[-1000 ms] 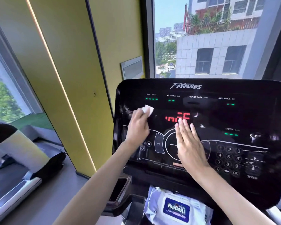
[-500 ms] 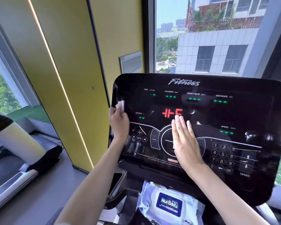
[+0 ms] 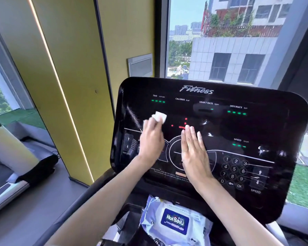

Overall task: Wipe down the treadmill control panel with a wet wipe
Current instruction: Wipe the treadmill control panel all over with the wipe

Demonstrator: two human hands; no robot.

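Left hand (image 3: pixel 150 141) pinches white wipe (image 3: pixel 159 117) on control panel (image 3: pixel 256 125), well inside left edge. Right hand (image 3: pixel 194 153) flat, fingers wide, mid panel.

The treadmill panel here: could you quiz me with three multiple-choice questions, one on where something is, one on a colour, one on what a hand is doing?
1. Where does the wet wipe pack lie?
A. below the control panel
B. on the window sill
C. on the floor

2. What colour are the small lights under TIME?
A. blue
B. green
C. white

3. How is the right hand placed?
A. clenched in a fist
B. flat, open on the panel
C. gripping the pack

Answers: 1 A, the pack sits in the tray under the panel's lower edge. 2 B, the dashes glow green. 3 B, its fingers lie spread on the glass, while the left hand pinches the white wipe.
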